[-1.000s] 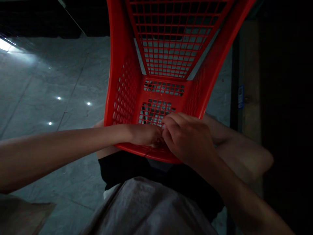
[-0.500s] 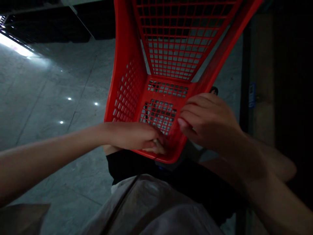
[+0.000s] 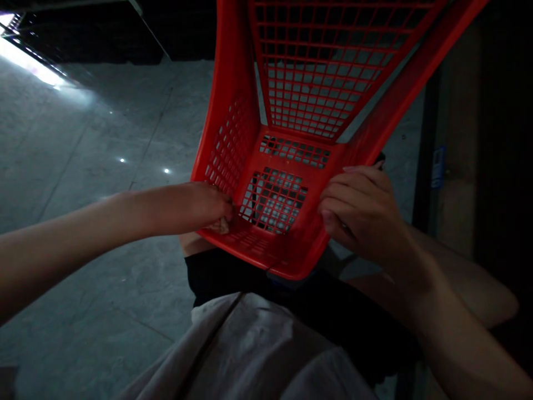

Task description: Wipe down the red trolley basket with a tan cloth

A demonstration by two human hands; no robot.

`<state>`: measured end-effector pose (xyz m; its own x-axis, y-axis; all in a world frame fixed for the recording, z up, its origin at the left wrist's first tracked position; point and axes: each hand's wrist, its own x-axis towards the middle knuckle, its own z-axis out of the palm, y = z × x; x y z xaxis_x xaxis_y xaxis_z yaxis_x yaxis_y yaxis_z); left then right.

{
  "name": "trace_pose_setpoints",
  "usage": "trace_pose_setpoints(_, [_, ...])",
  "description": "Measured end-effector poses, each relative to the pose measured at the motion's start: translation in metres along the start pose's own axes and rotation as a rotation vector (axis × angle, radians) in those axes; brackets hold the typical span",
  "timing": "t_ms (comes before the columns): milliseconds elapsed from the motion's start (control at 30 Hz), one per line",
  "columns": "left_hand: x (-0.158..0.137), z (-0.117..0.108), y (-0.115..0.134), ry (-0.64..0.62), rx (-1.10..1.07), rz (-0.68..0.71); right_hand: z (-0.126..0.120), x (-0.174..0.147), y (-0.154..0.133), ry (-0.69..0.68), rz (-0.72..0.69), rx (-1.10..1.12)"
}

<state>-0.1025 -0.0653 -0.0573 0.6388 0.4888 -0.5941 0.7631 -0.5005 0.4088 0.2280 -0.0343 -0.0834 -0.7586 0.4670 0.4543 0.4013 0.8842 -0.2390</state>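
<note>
Red basket [image 3: 318,180], L hand [image 3: 204,205] shifted L, clutching cloth [image 3: 224,225]; R hand [image 3: 360,205] curled on rim [image 3: 320,250]

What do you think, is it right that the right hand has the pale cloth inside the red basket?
Not quite: the left hand has the pale cloth inside the red basket, as the head view shows. The right hand is on the basket's side rim.

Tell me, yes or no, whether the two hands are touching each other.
No, the left hand is at one side of the red basket and the right hand at the opposite side.
</note>
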Motion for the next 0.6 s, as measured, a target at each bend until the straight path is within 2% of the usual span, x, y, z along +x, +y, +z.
trace_pose_setpoints(67, [0.011, 0.001, 0.018, -0.018, -0.169, 0.052, 0.004, -0.001, -0.003, 0.025, 0.035, 0.000])
trace_pose_setpoints(200, [0.053, 0.017, 0.067, 0.059, -0.658, 0.201, 0.009, -0.006, -0.008, 0.064, 0.111, 0.005])
trace_pose_setpoints(267, [0.075, 0.027, 0.082, 0.098, -0.853, 0.181, 0.009, -0.008, -0.009, 0.089, 0.116, 0.015])
trace_pose_setpoints(367, [0.103, 0.028, 0.089, 0.177, -0.968, 0.120, 0.006, -0.012, -0.010, 0.120, 0.141, 0.052])
trace_pose_setpoints(433, [0.119, 0.017, 0.087, 0.338, -1.007, 0.042, 0.003, -0.014, -0.010, 0.116, 0.176, 0.077])
trace_pose_setpoints(533, [0.138, -0.003, 0.087, 0.705, -1.061, -0.097, 0.001, -0.019, -0.011, 0.120, 0.221, 0.115])
trace_pose_setpoints(600, [0.143, -0.007, 0.094, 0.763, -1.005, -0.055, 0.000, -0.022, -0.013, 0.145, 0.253, 0.131])
